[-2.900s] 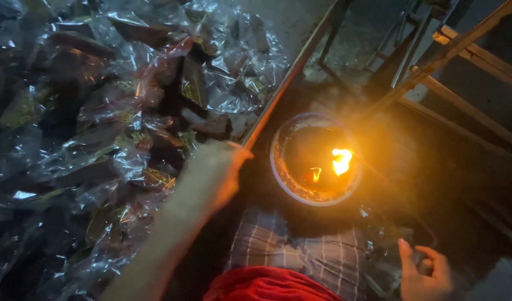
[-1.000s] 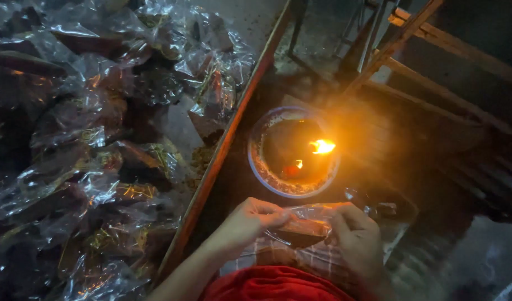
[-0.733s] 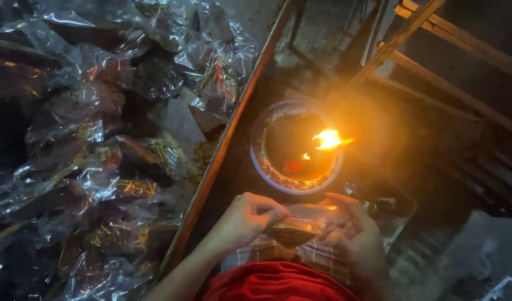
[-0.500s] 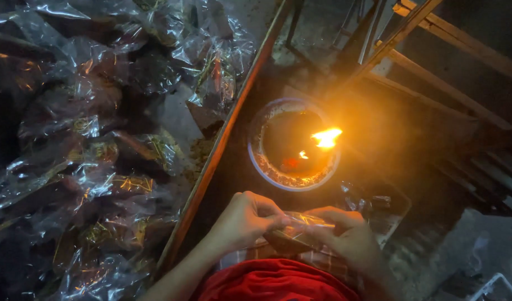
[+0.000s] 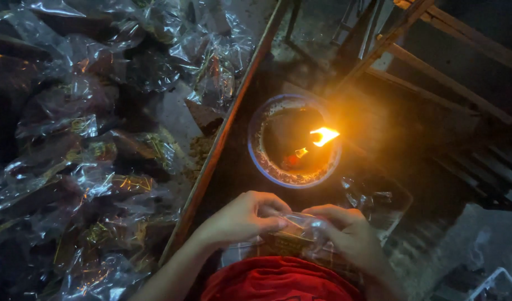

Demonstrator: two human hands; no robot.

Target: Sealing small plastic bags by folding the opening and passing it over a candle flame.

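Both of my hands hold one small clear plastic packet (image 5: 296, 231) with dark contents, low in the head view above my lap. My left hand (image 5: 242, 218) grips its left end, fingers curled over the top. My right hand (image 5: 350, 233) pinches its right end. Just beyond the packet a round blue-rimmed bowl (image 5: 257, 156) sits on the dark ground with a small orange flame (image 5: 324, 135) burning inside it.
A large heap of similar clear plastic packets (image 5: 94, 150) covers the left side, bounded by a long wooden strip (image 5: 228, 131). Wooden slats (image 5: 451, 72) cross the upper right. Crumpled plastic (image 5: 373, 198) lies right of the bowl. Red cloth (image 5: 278, 281) covers my lap.
My left hand came back from the heap to my lap and both hands closed on a packet. The view has shifted slightly; the flame keeps flickering.
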